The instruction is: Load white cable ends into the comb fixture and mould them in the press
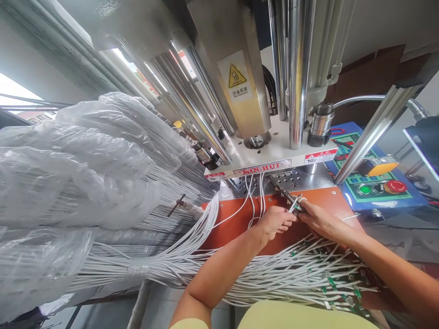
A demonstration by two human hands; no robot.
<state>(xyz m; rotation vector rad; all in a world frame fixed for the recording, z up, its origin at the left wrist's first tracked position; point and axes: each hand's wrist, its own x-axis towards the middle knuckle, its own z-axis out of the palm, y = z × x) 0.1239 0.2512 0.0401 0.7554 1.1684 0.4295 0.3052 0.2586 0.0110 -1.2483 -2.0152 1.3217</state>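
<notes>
In front of the press, my left hand (275, 223) pinches a thin white cable (294, 204), fingers curled. Close beside it, my right hand (314, 217) is closed on the near end of a narrow metal mould bar (284, 192). The bar slants up toward the press opening, with small metal connectors along its edge and a green circuit board near my fingers. Several white cables (262, 194) run out from under the press plate. Below my hands lies a large bundle of white cables (274, 278), many ending in green boards with metal plugs (331, 281).
A moulding press (260, 164) with a hot-surface label stands ahead. An orange-brown work board (229, 224) lies before it. At right is a blue control box (380, 183) with a red stop button. Plastic-wrapped cable bundles (78, 169) fill the left. A T-handle (176, 205) sticks out there.
</notes>
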